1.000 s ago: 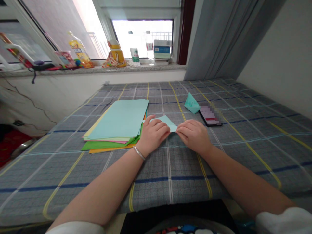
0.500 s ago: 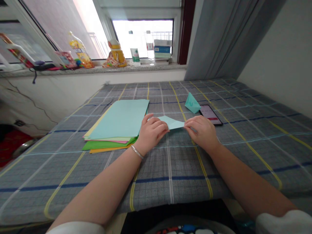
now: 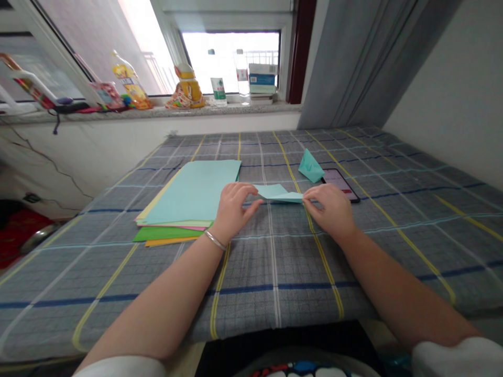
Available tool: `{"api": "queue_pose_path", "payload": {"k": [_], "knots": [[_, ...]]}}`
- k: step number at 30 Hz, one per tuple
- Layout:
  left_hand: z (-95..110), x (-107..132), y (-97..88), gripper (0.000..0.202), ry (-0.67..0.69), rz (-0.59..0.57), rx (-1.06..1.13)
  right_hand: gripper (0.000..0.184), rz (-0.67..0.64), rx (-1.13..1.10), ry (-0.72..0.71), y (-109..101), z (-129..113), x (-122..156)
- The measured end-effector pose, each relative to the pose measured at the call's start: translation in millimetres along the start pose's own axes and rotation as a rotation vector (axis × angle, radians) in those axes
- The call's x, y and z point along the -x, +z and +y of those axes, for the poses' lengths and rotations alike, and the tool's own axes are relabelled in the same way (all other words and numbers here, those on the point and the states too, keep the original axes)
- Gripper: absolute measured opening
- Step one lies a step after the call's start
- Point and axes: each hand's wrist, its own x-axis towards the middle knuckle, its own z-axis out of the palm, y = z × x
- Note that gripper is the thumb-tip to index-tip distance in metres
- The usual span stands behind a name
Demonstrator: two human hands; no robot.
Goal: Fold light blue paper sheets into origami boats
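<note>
A light blue folded sheet of paper (image 3: 277, 191) stretches between my two hands above the checked cloth. The thumb and fingers of my right hand (image 3: 332, 209) pinch its right end. At the left end, the fingertips of my left hand (image 3: 236, 209) touch the paper's edge, with the thumb held apart from them and a gap between. A flap on the paper's upper side stands partly raised. Beyond my right hand stands a folded blue paper shape (image 3: 310, 166), pointed at the top. Close to my left hand lies a stack of coloured paper (image 3: 192, 191), blue on top.
A phone (image 3: 340, 184) with a lit screen lies behind my right hand. The grey checked cloth (image 3: 251, 309) covers the surface. Along the windowsill (image 3: 157, 111) stand a yellow drink bottle (image 3: 131, 81), a yellow flask (image 3: 188, 89), a tube (image 3: 218, 90) and stacked boxes (image 3: 262, 78).
My left hand has shifted slightly left and loosened, its thumb parting from the fingers. More of the paper shows, with a flap lifted. My right hand has moved slightly right, keeping its pinch.
</note>
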Motion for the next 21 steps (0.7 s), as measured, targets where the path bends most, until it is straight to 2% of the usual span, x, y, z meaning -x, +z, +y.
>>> {"api": "queue_pose_path", "payload": {"k": [3,6,8,13,18,21], "knots": [[13,1,2.9,0.032,0.096,-0.033,-0.023,0.009,-0.085,0.007,-0.059,3,-16,-1],[23,1,4.8,0.023,0.224,-0.175,-0.076,0.011,-0.133,0.009,-0.084,4,-26,0],[24,1,6.2,0.017,0.249,-0.226,-0.098,0.011,-0.144,-0.006,-0.085,5,-28,1],[17,3,9.4,0.021,0.165,-0.185,-0.173,0.008,-0.118,-0.077,-0.041,6,-22,1],[16,5,10.8,0.023,0.027,-0.245,-0.259,0.006,-0.011,-0.255,-0.007,3,-15,-1],[15,6,10.7,0.017,-0.075,-0.243,-0.260,0.006,0.058,-0.315,0.078,2,-10,0]]}}
